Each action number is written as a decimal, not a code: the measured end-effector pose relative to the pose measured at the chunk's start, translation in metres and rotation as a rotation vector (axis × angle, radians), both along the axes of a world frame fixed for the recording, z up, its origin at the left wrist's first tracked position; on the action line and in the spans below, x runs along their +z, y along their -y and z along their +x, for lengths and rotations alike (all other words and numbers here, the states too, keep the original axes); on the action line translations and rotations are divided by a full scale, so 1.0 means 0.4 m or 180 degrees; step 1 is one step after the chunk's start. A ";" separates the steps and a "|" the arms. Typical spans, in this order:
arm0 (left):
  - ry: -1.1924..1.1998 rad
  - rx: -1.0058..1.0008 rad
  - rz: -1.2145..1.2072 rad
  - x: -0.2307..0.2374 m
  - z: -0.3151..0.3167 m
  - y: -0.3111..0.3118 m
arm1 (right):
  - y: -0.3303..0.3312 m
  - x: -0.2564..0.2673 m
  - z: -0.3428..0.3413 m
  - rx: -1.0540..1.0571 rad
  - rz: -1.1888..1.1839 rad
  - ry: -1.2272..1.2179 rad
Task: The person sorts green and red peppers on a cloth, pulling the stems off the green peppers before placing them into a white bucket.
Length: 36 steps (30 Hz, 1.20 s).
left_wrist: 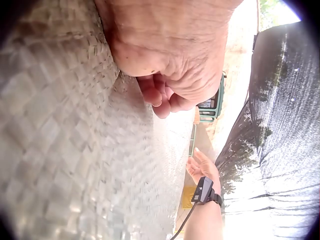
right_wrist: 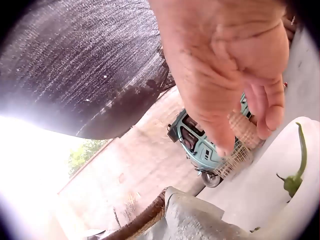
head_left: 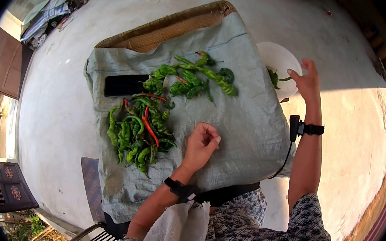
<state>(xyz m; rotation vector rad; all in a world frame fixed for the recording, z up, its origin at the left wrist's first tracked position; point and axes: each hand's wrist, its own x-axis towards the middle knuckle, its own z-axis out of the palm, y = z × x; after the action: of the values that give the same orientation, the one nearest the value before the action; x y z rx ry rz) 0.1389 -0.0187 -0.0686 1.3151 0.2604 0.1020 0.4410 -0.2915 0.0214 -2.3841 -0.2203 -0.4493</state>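
Note:
My right hand (head_left: 309, 83) is over the edge of a white bucket (head_left: 273, 54), thumb and fingers spread with nothing between them. A few green peppers (head_left: 273, 78) lie inside the bucket; one with a long stem (right_wrist: 299, 172) shows in the right wrist view, apart from the fingers. Low over the grey woven sack (head_left: 247, 135) is my left hand (head_left: 202, 144), its fingers loosely curled and holding nothing. To its left lies a heap of green chili peppers (head_left: 126, 135) with a red chili pepper (head_left: 150, 128) on top. A smaller group of green peppers (head_left: 197, 77) lies farther back.
A black phone (head_left: 124, 86) lies on the sack beside the heap. The sack covers a wicker tray (head_left: 164, 32), whose rim shows at the back. A cable runs from the right wrist camera (head_left: 294, 128). Concrete floor (head_left: 55, 107) surrounds the tray.

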 end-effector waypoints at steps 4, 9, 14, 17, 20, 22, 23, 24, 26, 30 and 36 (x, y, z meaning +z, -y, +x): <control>-0.0039 -0.0027 0.0008 0.003 0.001 0.001 | -0.090 0.036 -0.077 0.0501 0.0393 -0.0579; -0.0023 -0.0051 0.0044 0.000 0.002 -0.001 | -0.245 0.044 -0.169 0.1556 0.0731 -0.0558; 0.0003 -0.0059 0.0061 0.002 0.001 -0.002 | -0.356 -0.019 -0.187 0.1979 0.0051 -0.0404; -0.0035 -0.0057 0.0192 0.003 0.000 -0.004 | -0.403 -0.076 -0.184 0.2050 -0.0304 -0.0370; -0.0008 -0.0047 0.0192 0.001 0.000 -0.004 | -0.443 -0.129 -0.183 0.2007 -0.0481 -0.0068; -0.0040 -0.0067 0.0183 0.000 0.000 -0.005 | -0.448 -0.142 -0.183 0.1851 -0.0731 -0.0244; -0.0054 -0.0066 0.0176 -0.003 0.000 -0.006 | -0.453 -0.144 -0.185 0.1782 -0.0859 -0.0328; -0.0044 -0.0060 0.0171 -0.007 -0.001 -0.008 | -0.456 -0.148 -0.190 0.1748 -0.0928 -0.0266; -0.0040 -0.0053 0.0156 -0.011 -0.002 -0.009 | -0.453 -0.154 -0.204 0.1679 -0.1064 -0.0159; 0.0001 -0.0064 0.0087 -0.007 0.000 -0.006 | -0.432 -0.157 -0.238 0.1739 -0.0741 -0.0832; 0.0047 0.0052 -0.0051 0.010 -0.001 -0.010 | -0.382 -0.108 -0.279 0.2229 0.0634 -0.2271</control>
<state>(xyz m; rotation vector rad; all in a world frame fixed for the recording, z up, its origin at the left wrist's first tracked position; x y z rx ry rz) 0.1386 -0.0146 -0.0645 1.2959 0.2589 0.1231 0.3294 -0.1388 -0.0219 -1.9536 -0.6046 0.6603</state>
